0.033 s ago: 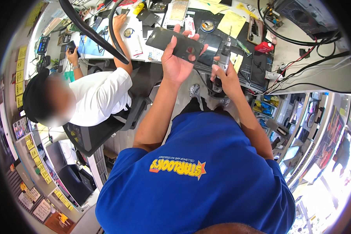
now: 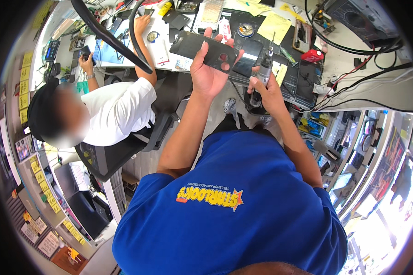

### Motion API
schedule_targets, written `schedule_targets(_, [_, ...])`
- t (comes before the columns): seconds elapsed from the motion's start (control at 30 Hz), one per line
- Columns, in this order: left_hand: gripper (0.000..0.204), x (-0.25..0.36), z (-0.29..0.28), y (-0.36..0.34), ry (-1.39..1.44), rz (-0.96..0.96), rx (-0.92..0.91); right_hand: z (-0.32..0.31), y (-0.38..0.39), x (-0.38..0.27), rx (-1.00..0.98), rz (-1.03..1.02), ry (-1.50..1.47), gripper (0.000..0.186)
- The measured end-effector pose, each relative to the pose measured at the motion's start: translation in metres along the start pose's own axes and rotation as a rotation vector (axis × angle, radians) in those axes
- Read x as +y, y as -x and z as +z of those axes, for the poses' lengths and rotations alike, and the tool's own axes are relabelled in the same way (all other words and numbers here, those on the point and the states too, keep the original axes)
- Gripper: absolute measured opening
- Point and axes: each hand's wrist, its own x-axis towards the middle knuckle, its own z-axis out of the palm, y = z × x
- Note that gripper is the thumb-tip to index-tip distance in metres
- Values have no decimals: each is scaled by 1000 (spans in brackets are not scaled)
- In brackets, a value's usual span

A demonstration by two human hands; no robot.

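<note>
In my left hand lies a dark phone back cover, tilted, with round cutouts at its right end where skin shows through. My thumb presses on its near edge and the fingertips come up behind its far edge. My right hand grips a grey and black pen-shaped rotary tool upright, its thin metal bit pointing away from me. Tool and cover are apart. Beneath and between the hands, a dark phone rests on the black work mat. Another black phone lies right of my right hand.
A white glue bottle, round tin, yellow paper and red bottle are on the bench. A co-worker sits at left. Black cables hang across the upper left; a meter stands at right.
</note>
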Motion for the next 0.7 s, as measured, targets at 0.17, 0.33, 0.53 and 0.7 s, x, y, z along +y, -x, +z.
schedule_targets(0.17, [56, -1, -8, -15, -102, 117, 50, -9, -14, 16, -87, 91, 114, 34])
schedule_targets(0.33, [52, 8, -28, -42, -205, 178, 55, -1, -35, 9, -167, 172, 444, 35])
schedule_targets(0.53, [53, 18, -16, -63, -353, 174, 91, 7, -55, 12, -147, 148, 690, 41])
schedule_targets(0.7, [60, 24, -16, -75, -305, 145, 74, 19, -61, -4, -112, 106, 829, 43])
